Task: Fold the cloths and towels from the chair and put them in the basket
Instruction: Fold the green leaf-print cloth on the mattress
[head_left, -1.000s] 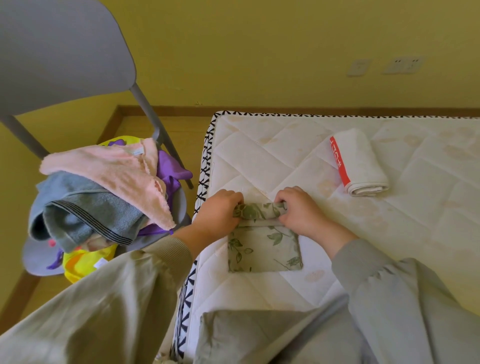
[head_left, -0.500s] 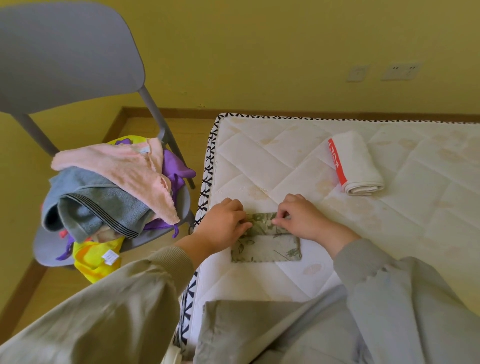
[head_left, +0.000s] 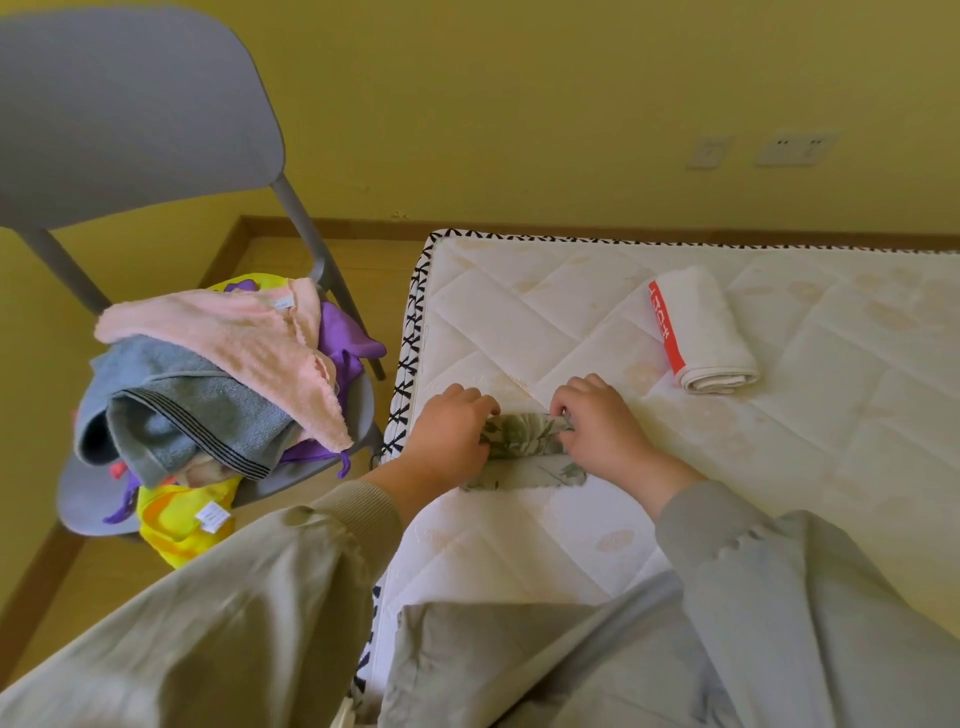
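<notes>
Writing: the rolled white towel (head_left: 709, 332) carries a red band (head_left: 665, 332) with white characters, too small to read. White tag (head_left: 212, 517) on the yellow cloth (head_left: 171, 525) and white tag on the pink towel (head_left: 234, 343); the print on both is illegible.

Leaf-print cloth (head_left: 524, 449) lies on the mattress (head_left: 571, 312), close to the mattress's left edge, its far part rolled or folded over. Left hand (head_left: 449, 436) pinches the cloth's left end and right hand (head_left: 605, 431) pinches its right end, fingers curled onto the fold. The hands are apart, with the cloth between them.

White towel sits on the mattress toward its far edge, well apart from both hands.

Chair (head_left: 130, 114) stands just beside the mattress's left edge. Its seat holds the pink towel on top, with a grey towel (head_left: 208, 421), a purple cloth (head_left: 337, 338) and the yellow cloth beneath.
</notes>
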